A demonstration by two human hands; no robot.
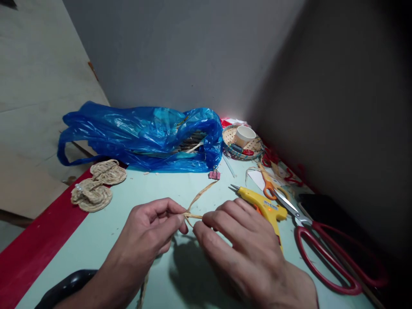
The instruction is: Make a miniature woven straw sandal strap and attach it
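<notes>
- Tan fibre strands (203, 191) are held above the front of the bench (138, 191), between two bare hands, with one loose strand angled up and away toward a pink binder clip (214, 175).
- The strands are pinched at their crossing by the left hand (152, 227), its grip closed with thumb and forefinger together on them.
- One strand is drawn sideways into the right hand (243, 253), whose grip is clamped on it at the thumb and forefinger; the other fingers are curled.
- A plaited length (143, 292) is seen below the left forearm; whether it is joined to the strands cannot be told.
- A yellow glue gun (262, 202) is partly covered by the right hand, with orange-handled scissors (269, 189) and larger red-handled scissors (303, 220) laid beyond it.
- Two coiled fibre pieces (93, 196) are set at the left, near a blue plastic bag (141, 135).
- A white cup (246, 135) is held in a woven basket (228, 138) beside the bag, before a grey wall (193, 56).
</notes>
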